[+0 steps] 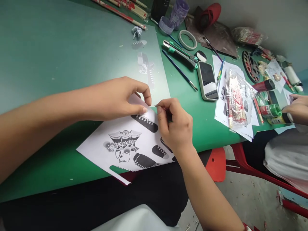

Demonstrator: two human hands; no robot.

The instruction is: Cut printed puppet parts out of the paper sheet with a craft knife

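A white printed sheet of paper (96, 150) lies tilted over the table's front edge, showing dark shapes with white stitch-like marks and a head in an ornate hat. A narrow cutout opens its lower edge. My left hand (122, 96) grips the sheet near its top corner, thumb on the face and some fingers hidden behind. Close by, my right hand (176, 123) is closed in a pinch at the sheet's right side. A tiny dark tip shows at its fingertips; what it is I cannot make out. Translucent pale cutouts (145, 64) lie beyond my left hand.
To the right lie a paintbrush (179, 69), a utility knife (180, 54), a tape roll (187, 40) and a phone (207, 80). Further right, a plastic bag of sticks (237, 99) rests on printed sheets near paint bottles (270, 110). Another person's hand (299, 109) is at the far right.
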